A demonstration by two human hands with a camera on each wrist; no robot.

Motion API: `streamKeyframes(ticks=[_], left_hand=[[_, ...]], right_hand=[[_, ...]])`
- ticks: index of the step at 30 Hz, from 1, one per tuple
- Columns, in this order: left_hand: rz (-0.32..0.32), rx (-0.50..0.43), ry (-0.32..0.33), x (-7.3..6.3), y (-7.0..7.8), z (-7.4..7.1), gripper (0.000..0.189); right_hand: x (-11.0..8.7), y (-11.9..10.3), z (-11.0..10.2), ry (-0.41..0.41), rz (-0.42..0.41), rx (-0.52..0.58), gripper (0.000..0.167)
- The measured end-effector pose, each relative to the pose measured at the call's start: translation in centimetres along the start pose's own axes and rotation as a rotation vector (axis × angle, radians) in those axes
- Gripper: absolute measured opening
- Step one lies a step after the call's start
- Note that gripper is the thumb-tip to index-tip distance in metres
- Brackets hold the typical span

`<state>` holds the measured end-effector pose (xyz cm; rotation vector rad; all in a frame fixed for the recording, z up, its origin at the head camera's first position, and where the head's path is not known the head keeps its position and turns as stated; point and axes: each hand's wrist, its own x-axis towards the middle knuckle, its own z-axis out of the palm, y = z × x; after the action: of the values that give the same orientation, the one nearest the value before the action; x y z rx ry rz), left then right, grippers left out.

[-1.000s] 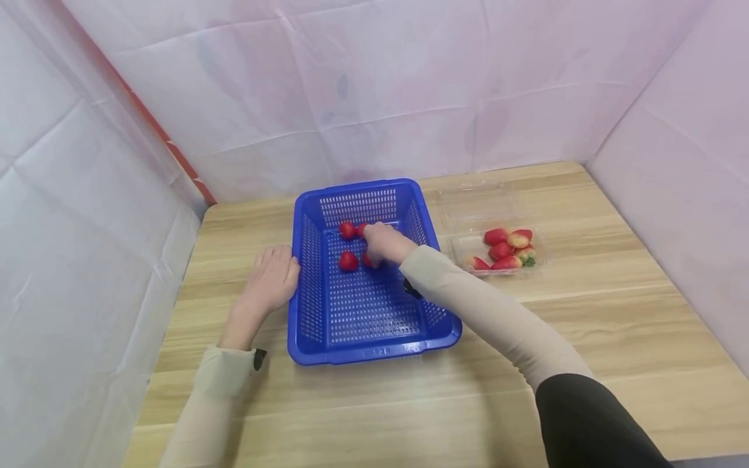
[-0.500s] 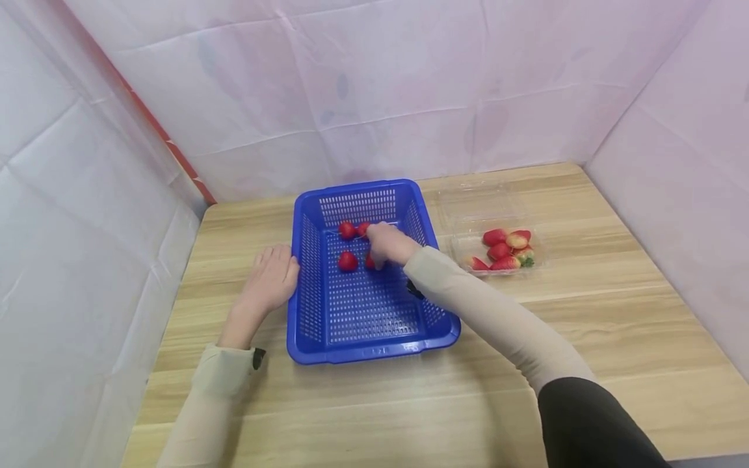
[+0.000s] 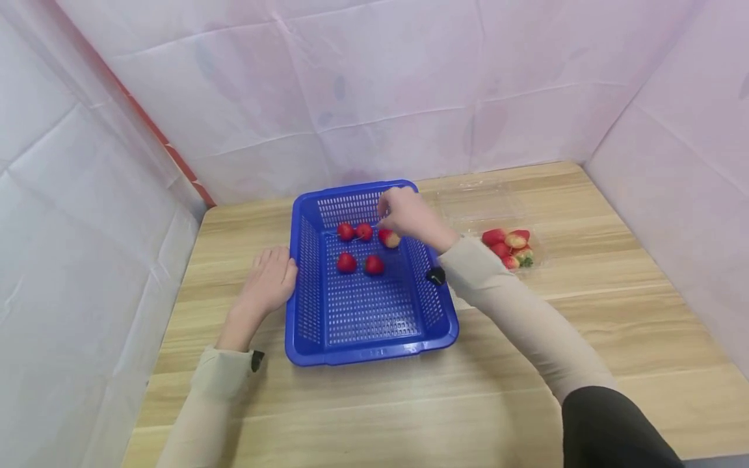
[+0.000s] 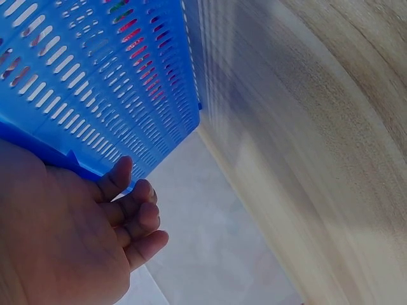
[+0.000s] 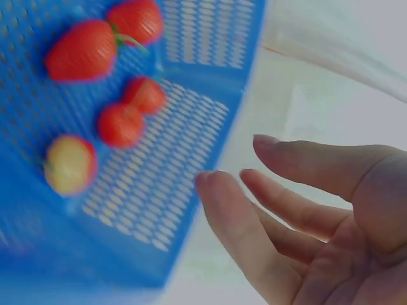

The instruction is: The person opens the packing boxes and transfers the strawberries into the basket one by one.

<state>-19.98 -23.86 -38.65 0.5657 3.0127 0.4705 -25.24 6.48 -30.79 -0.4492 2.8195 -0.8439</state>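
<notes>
In the head view my right hand [image 3: 409,211] hovers over the back right of the blue basket [image 3: 372,354]; the right wrist view shows its thumb and fingers spread apart, holding nothing. Just below it lies a strawberry [image 3: 389,238] with a pale end. Two redder strawberries [image 3: 374,264] rest nearer the basket's middle. Behind them are two small round red fruits [image 3: 364,231] with thin stems, looking like cherries. My left hand [image 3: 267,281] rests against the left rim, and the left wrist view shows its fingers [image 4: 141,248] loosely bent beside the basket's outer wall.
A clear plastic box [image 3: 541,250] with its lid laid back stands right of the basket and contains several strawberries [image 3: 510,246]. My right sleeve [image 3: 488,276] covers part of it. White sheeting [image 3: 398,84] walls the wooden table [image 3: 591,305] behind and at both sides.
The right hand has lifted away from the basket's floor, up and toward the back right. The pale-ended strawberry, out of sight in earlier frames, now shows below it. The left hand stays put.
</notes>
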Motion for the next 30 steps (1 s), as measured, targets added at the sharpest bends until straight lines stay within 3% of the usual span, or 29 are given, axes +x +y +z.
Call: streamKeyframes(ticks=[4,9,17,21,25,30], left_hand=[[0.007,0.006,0.008,-0.1,-0.1,0.1,0.027],[0.008,0.012,0.013,-0.3,-0.1,0.1,0.026],[0.013,0.007,0.014,-0.7,-0.1,-0.1,0.026],[0.009,0.004,0.015,-0.8,0.0,-0.1,0.026],[-0.002,0.005,0.009,-0.9,0.0,0.0,0.027],[-0.001,0.009,0.015,-0.7,-0.1,0.1,0.027]], right_hand=[[-1.4,1.0,-2.4,0.067,-0.023,0.05,0.014],[-3.1,3.6,-4.7,0.108,0.037,0.078,0.016],[-6.2,8.6,-5.3,0.131,0.109,0.036,0.019],[-7.4,11.0,-4.5,0.087,0.154,0.036,0.022],[-8.6,13.2,-3.1,-0.018,0.193,0.048,0.028],[-9.6,14.9,-1.9,-0.123,0.159,0.059,0.035]])
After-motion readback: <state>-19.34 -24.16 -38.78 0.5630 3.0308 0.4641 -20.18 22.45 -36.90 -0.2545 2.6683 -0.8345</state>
